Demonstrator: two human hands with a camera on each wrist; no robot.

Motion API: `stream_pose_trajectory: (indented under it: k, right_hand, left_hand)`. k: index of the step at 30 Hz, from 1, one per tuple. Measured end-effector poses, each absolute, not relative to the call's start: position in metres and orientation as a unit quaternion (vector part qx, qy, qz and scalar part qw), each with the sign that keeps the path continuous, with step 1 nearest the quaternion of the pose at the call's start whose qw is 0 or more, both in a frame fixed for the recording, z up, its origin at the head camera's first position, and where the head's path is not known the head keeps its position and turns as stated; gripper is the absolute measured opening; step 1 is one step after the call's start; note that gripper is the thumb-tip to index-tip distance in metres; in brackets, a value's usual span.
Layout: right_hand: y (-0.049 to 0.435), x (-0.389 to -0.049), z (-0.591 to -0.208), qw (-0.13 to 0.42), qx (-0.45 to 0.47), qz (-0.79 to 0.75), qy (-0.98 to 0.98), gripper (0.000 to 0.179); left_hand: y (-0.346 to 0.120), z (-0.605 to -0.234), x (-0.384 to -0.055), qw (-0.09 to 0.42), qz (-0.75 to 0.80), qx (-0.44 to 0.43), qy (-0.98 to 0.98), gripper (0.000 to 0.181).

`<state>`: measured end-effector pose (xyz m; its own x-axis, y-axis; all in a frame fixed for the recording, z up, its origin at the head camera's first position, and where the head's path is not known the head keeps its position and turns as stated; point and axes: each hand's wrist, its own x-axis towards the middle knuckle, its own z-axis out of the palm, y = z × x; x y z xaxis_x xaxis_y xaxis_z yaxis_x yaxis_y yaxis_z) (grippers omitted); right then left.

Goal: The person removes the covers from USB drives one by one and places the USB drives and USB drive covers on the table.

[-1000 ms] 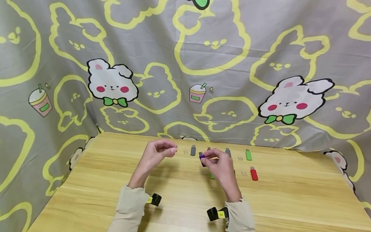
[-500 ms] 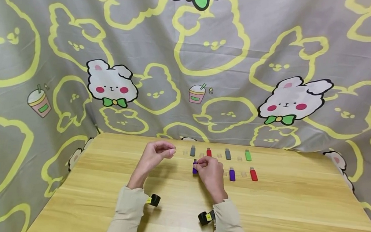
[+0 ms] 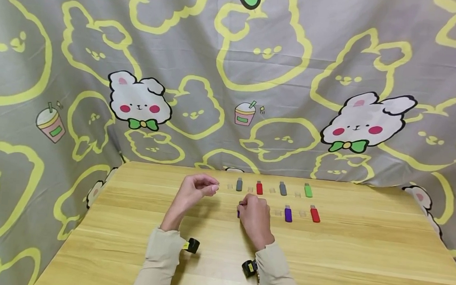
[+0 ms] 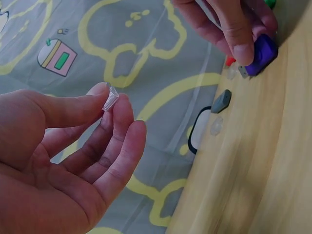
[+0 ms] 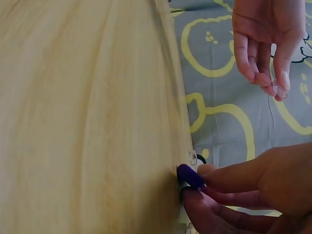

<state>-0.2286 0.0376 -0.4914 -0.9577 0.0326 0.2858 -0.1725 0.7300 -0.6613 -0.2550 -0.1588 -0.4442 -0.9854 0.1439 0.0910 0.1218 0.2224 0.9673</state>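
My left hand [image 3: 192,191] is raised over the table's left part and pinches a small clear plastic cap [image 4: 111,99] between thumb and fingertips. Lower and to the right, my right hand [image 3: 256,216] grips a purple USB stick [image 4: 263,54] by its body, at the tabletop in the front row. In the left wrist view its metal plug sticks out past the thumb. The right hand covers most of this stick in the head view. Whether the stick rests fully on the wood cannot be told.
Behind lie a grey USB stick [image 3: 239,184], a red one [image 3: 259,188], another grey one [image 3: 282,189] and a green one [image 3: 308,190]. Right of my hand are a purple stick [image 3: 288,214] and a red stick [image 3: 315,214]. Clear caps [image 3: 297,195] lie between them. A patterned curtain [image 3: 202,68] hangs behind.
My right hand has moved left and down to the tabletop with the purple USB stick, uncovering the sticks behind and to its right. The left hand stays nearly still with the cap.
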Motion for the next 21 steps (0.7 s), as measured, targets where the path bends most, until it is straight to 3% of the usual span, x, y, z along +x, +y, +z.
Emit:
stream_pose_trajectory:
  k: [11,21]
  right_hand:
    - [0.042,-0.227,-0.483,0.143,0.052,0.351,-0.924,0.017]
    - [0.091,-0.225,-0.441,0.075,0.025,0.473,-0.878,0.007]
  left_hand:
    - [-0.156,-0.455,-0.257,0.02,0.58,0.097,0.808,0.013]
    - [-0.142,-0.472,-0.256,0.029,0.505,0.11,0.856,0.01]
